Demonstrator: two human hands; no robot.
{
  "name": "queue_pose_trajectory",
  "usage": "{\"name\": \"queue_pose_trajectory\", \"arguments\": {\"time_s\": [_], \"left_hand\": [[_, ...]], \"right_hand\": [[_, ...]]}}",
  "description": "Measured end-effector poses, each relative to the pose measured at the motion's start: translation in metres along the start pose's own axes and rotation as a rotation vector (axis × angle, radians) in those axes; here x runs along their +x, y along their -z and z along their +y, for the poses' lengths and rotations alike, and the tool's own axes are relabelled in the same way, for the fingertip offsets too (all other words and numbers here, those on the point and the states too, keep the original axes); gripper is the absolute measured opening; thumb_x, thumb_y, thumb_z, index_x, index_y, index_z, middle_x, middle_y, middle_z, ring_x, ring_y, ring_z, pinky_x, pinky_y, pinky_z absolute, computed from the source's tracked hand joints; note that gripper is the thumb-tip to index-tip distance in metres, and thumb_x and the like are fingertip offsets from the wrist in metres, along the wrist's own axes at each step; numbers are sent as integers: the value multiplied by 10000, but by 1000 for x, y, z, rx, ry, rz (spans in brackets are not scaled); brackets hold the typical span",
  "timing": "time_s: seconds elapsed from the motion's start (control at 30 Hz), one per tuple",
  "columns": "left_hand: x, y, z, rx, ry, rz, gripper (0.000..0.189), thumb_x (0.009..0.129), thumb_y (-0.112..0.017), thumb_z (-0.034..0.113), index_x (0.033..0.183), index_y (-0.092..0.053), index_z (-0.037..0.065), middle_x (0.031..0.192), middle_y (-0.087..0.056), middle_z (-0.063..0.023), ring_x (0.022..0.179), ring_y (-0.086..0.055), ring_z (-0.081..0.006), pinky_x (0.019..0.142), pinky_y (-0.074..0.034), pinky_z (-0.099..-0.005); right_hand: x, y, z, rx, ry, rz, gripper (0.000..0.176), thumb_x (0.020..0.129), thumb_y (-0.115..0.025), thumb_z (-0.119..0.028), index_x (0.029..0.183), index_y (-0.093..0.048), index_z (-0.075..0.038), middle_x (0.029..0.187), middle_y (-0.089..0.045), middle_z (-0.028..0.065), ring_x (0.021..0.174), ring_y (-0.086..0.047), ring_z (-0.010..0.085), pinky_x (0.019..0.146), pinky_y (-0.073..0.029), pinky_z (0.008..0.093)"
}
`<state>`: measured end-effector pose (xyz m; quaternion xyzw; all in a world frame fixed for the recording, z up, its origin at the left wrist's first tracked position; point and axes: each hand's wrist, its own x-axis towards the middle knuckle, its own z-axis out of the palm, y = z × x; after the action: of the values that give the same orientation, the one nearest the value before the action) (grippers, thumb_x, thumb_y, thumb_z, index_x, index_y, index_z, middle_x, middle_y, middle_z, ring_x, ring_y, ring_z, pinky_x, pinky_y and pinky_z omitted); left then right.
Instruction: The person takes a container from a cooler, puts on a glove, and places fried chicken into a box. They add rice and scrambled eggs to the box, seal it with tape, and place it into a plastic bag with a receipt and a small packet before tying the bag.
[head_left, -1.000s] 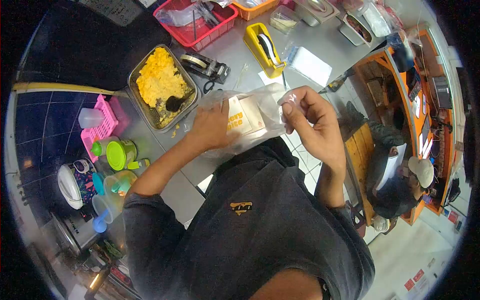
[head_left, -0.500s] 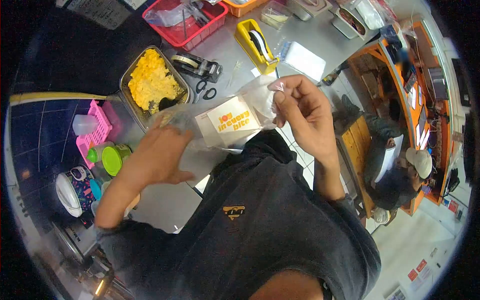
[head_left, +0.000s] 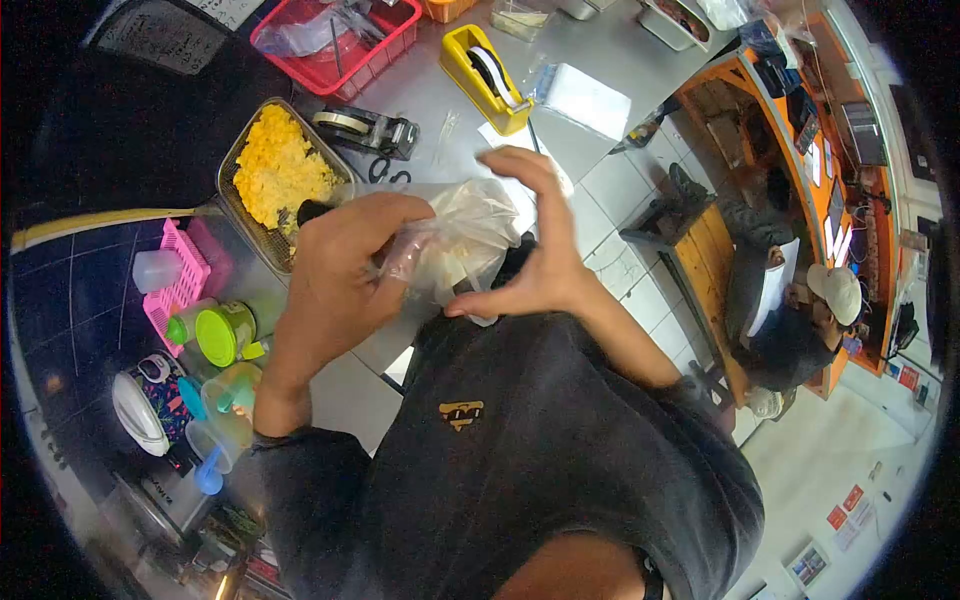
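Observation:
Between my hands, in front of my dark shirt, is a clear plastic bag (head_left: 478, 222) with a pale box inside, its print mostly hidden by crumpled plastic. My left hand (head_left: 345, 265) grips the bag's left side, thumb and fingers pinching the film. On the other side, my right hand (head_left: 545, 245) has thumb and fingers spread wide in a C shape. Its thumb lies near the bag's lower edge; whether it touches cannot be made out. Just beyond my left hand sits a metal tray (head_left: 232, 185) of yellow shredded food (head_left: 280, 165), with a dark handle in it.
On the steel counter stand a black tape dispenser (head_left: 370, 132), scissors (head_left: 385, 172), a yellow tape dispenser (head_left: 470, 75), a white stack (head_left: 588, 100) and a red basket (head_left: 375, 60). A pink basket (head_left: 180, 275) and green-lidded jar (head_left: 225, 333) are left. Another person (head_left: 790, 340) sits at right.
The bag has turned so its printed face no longer shows. My left hand has come in and taken hold of it; my right hand has let go of its pinch and spread open.

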<state>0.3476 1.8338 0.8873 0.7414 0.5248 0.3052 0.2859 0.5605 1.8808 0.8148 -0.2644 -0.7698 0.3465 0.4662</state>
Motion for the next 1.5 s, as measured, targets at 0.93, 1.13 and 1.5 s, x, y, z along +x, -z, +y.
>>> {"name": "queue_pose_trajectory", "arguments": {"time_s": [0.93,1.13,1.5], "left_hand": [[-29,-157,-78,-123,348,475,184,767,-620,63,905,-629,-58,823,-642,-254,781,-620,-442,717,-474,-517],[-43,-142,-59,-76,246,412,397,745,-637,48,1123,-607,-67,1008,-658,-269,930,-645,-442,831,-519,-439],[-72,-162,-111,167,70,454,392,926,-478,166,1231,-542,-71,1335,-472,-336,1281,-435,-464,1091,-305,-553]], "right_hand": [[-60,-81,84,-376,-139,-285,736,670,-763,-319,1285,-520,5,1421,-431,259,1350,-361,432,1145,-263,504],[-59,-92,85,-425,-90,-247,514,788,-661,-275,1228,-571,-26,1309,-573,175,1268,-485,361,1137,-273,489],[-62,-103,84,263,-402,-29,338,838,-599,-91,1159,-619,16,1047,-662,163,1044,-599,340,901,-476,431]]}}
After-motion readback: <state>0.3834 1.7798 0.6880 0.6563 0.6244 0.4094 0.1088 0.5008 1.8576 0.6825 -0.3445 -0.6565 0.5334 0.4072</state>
